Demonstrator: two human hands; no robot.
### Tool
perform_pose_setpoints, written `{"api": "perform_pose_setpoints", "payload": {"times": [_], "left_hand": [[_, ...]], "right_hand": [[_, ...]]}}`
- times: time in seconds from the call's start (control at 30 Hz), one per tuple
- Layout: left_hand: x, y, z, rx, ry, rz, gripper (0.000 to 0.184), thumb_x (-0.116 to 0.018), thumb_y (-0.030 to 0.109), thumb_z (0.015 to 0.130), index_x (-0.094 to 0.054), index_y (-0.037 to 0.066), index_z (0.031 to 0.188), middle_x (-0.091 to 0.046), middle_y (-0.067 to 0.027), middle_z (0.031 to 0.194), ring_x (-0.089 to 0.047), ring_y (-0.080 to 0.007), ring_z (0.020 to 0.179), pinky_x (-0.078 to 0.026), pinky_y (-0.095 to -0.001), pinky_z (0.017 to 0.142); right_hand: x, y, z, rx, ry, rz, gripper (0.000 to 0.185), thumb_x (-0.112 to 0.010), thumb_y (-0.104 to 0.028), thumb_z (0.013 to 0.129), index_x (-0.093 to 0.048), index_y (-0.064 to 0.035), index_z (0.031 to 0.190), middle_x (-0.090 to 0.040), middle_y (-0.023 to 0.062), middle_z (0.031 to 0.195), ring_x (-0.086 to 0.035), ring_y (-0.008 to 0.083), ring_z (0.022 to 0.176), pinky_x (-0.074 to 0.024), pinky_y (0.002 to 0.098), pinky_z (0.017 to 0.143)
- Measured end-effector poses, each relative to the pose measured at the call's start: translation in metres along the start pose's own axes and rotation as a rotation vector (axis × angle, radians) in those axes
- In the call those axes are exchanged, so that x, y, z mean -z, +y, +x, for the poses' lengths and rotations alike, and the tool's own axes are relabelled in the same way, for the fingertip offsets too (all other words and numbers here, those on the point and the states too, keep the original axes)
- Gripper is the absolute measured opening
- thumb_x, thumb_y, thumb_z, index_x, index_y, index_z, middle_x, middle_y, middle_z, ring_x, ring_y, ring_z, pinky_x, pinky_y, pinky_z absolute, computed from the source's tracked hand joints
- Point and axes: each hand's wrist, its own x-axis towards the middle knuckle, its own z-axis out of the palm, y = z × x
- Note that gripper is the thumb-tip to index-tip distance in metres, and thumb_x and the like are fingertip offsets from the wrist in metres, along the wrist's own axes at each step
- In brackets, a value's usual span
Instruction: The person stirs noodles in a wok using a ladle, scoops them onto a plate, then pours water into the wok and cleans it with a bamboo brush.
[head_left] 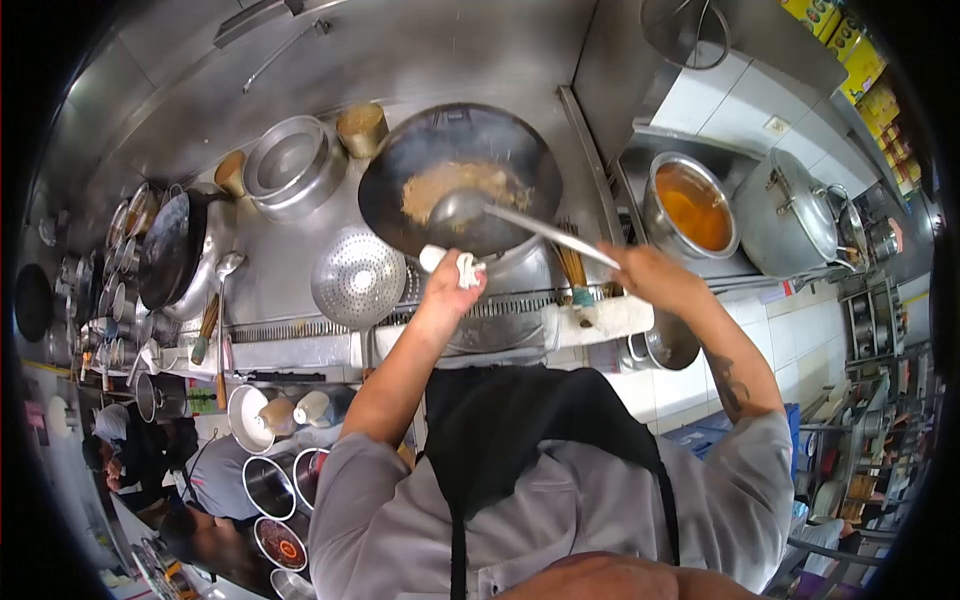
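A dark wok [392,180] sits on the steel range with pale brown chopped or grainy food [440,185] in its middle. My right hand [655,276] is closed round the long handle of a ladle [459,208], whose bowl is down in the food. At the wok's near rim, my left hand [453,292] grips a folded white cloth [467,268]. The cloth and fingers hide whether they clasp a wok handle. Left of the wok rests a round perforated strainer [358,278]. A bamboo brush [572,265] lies between the wok and my right hand.
On the right stand a metal pot of orange liquid [690,210] and a large lidded pot [790,215]. Stacked steel basins [287,165] are at the back left, with another wok [170,250] farther left. Other people [215,475] are at the lower left, beyond several sauce containers [270,487].
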Motion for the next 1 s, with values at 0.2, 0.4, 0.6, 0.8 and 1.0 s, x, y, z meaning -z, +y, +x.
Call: {"api": "perform_pose_setpoints", "payload": {"times": [0.2, 0.4, 0.6, 0.8, 1.0], "left_hand": [[-0.004, 0.009, -0.007, 0.045, -0.096, -0.001, 0.013, -0.051, 0.019, 0.094, -0.055, 0.009, 0.087, -0.056, -0.0057, 0.069, -0.055, -0.0234, 0.058, -0.047, -0.0327, 0.049], [0.111, -0.062, 0.002, 0.044, -0.188, 0.085, 0.014, -0.055, 0.024, 0.092, -0.055, 0.011, 0.086, -0.059, -0.0062, 0.071, -0.056, -0.0218, 0.058, -0.048, -0.036, 0.048], [0.031, -0.006, 0.009, -0.012, -0.068, -0.047, 0.014, -0.052, 0.018, 0.094, -0.054, 0.01, 0.082, -0.056, -0.0056, 0.071, -0.056, -0.0219, 0.064, -0.048, -0.0341, 0.051], [-0.012, 0.006, -0.027, 0.031, 0.022, -0.02, 0.012, -0.05, 0.022, 0.097, -0.053, 0.011, 0.093, -0.057, -0.0049, 0.079, -0.054, -0.0203, 0.068, -0.046, -0.0316, 0.053], [0.105, -0.057, -0.009, 0.059, -0.16, 0.138, 0.015, -0.053, 0.02, 0.092, -0.057, 0.009, 0.083, -0.059, -0.005, 0.07, -0.058, -0.0192, 0.061, -0.049, -0.0326, 0.049]], "right_hand": [[-0.016, 0.007, 0.031, -0.031, -0.098, 0.109, 0.047, -0.058, -0.014, 0.09, -0.048, 0.0015, 0.133, -0.066, 0.0256, 0.087, -0.066, 0.0387, 0.078, -0.0512, 0.0454, 0.072], [-0.051, 0.005, 0.055, 0.064, 0.3, -0.256, 0.039, -0.052, -0.004, 0.086, -0.049, 0.0058, 0.124, -0.063, 0.0218, 0.076, -0.067, 0.0358, 0.072, -0.053, 0.0454, 0.063], [0.002, -0.013, 0.007, 0.074, 0.028, -0.127, 0.041, -0.056, -0.01, 0.088, -0.048, 0.0028, 0.127, -0.064, 0.0233, 0.077, -0.065, 0.0391, 0.075, -0.0513, 0.0477, 0.068], [0.013, 0.009, 0.002, -0.012, -0.056, -0.115, 0.039, -0.054, -0.009, 0.09, -0.05, 0.0049, 0.126, -0.065, 0.0222, 0.079, -0.067, 0.0375, 0.076, -0.0529, 0.0462, 0.067], [-0.018, 0.016, 0.012, -0.056, 0.258, -0.176, 0.043, -0.055, -0.01, 0.091, -0.047, 0.0043, 0.13, -0.062, 0.0257, 0.08, -0.063, 0.0408, 0.073, -0.0495, 0.0491, 0.066]]}}
